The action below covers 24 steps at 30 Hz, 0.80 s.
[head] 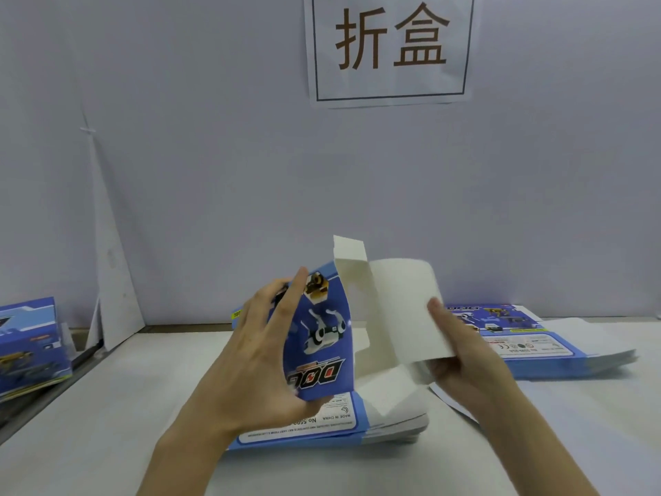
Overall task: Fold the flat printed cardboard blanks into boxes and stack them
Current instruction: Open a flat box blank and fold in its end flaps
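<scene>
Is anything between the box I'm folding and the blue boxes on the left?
Nothing visible does. The half-folded blank, held by the left hand and right hand, has no object between it and the blue boxes at the left edge.

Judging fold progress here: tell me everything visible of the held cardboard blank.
The cardboard blank is thin card, blue outside with a white robot dog and inverted DOG lettering, white inside. Half folded, it is held upright above a stack of flat blanks. The left hand grips the printed panel; the right hand pinches a curved white panel. A small flap sticks up.
</scene>
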Each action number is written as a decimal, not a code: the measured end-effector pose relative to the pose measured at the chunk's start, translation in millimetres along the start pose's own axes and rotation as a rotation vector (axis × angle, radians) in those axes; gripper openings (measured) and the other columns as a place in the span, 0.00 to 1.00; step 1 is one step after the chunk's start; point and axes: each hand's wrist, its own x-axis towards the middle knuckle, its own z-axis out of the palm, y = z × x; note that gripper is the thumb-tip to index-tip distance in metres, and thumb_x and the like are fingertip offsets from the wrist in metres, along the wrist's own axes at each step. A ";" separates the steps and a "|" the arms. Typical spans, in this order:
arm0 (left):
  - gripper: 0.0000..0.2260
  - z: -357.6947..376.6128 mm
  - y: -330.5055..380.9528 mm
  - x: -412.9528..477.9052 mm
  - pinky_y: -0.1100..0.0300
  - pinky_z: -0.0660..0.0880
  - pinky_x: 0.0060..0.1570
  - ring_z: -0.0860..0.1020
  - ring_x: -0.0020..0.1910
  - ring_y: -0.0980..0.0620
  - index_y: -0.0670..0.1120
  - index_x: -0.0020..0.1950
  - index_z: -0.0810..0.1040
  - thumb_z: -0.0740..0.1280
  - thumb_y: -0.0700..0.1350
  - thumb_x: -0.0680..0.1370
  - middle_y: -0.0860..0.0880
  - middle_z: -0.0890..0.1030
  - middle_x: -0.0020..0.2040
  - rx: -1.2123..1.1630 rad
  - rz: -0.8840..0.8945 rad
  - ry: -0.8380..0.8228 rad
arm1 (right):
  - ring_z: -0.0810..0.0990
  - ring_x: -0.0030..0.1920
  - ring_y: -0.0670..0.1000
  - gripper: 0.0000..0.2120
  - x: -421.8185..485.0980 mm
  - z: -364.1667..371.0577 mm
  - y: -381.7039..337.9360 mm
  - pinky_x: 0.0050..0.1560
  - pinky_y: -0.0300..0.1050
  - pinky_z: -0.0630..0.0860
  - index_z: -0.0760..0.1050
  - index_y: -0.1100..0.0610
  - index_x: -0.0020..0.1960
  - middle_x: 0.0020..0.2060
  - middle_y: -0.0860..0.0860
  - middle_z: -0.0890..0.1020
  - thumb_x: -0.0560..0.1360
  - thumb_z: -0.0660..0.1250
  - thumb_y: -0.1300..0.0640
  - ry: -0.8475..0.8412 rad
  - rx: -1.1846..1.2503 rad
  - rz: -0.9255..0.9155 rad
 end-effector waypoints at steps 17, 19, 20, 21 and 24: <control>0.51 -5.5 8.0 -0.4 0.45 0.72 0.64 0.65 0.69 0.53 0.59 0.75 0.47 0.68 0.70 0.59 0.60 0.55 0.69 0.036 -0.068 -0.002 | 0.82 0.37 0.46 0.07 -8.5 4.8 -2.0 0.30 0.42 0.77 0.82 0.51 0.52 0.40 0.49 0.84 0.74 0.69 0.56 0.079 -0.486 -0.344; 0.50 -5.0 9.2 -0.8 0.51 0.73 0.63 0.66 0.68 0.52 0.61 0.75 0.46 0.67 0.70 0.60 0.61 0.55 0.68 0.069 -0.052 0.003 | 0.82 0.38 0.41 0.10 -7.9 2.1 -5.3 0.32 0.37 0.77 0.81 0.47 0.54 0.41 0.43 0.85 0.76 0.67 0.58 0.122 -0.552 -0.513; 0.51 -4.5 10.0 -1.1 0.57 0.73 0.61 0.66 0.67 0.52 0.62 0.75 0.44 0.68 0.70 0.60 0.61 0.55 0.68 0.068 -0.044 0.015 | 0.81 0.38 0.39 0.12 -7.2 1.5 -5.9 0.33 0.35 0.77 0.80 0.45 0.56 0.42 0.41 0.85 0.77 0.67 0.58 0.123 -0.583 -0.588; 0.51 -3.8 11.3 -1.5 0.62 0.73 0.58 0.66 0.67 0.52 0.65 0.75 0.41 0.68 0.70 0.60 0.61 0.55 0.68 0.063 -0.045 0.024 | 0.81 0.39 0.38 0.13 -6.5 1.2 -5.2 0.35 0.33 0.76 0.79 0.44 0.58 0.43 0.39 0.85 0.77 0.67 0.59 0.132 -0.605 -0.651; 0.54 1.4 15.5 -1.2 0.56 0.75 0.59 0.64 0.68 0.52 0.65 0.75 0.39 0.69 0.70 0.59 0.58 0.58 0.70 0.101 -0.065 0.025 | 0.79 0.41 0.35 0.15 -5.7 1.4 0.5 0.39 0.25 0.73 0.77 0.48 0.61 0.46 0.38 0.84 0.77 0.66 0.62 0.176 -0.684 -0.842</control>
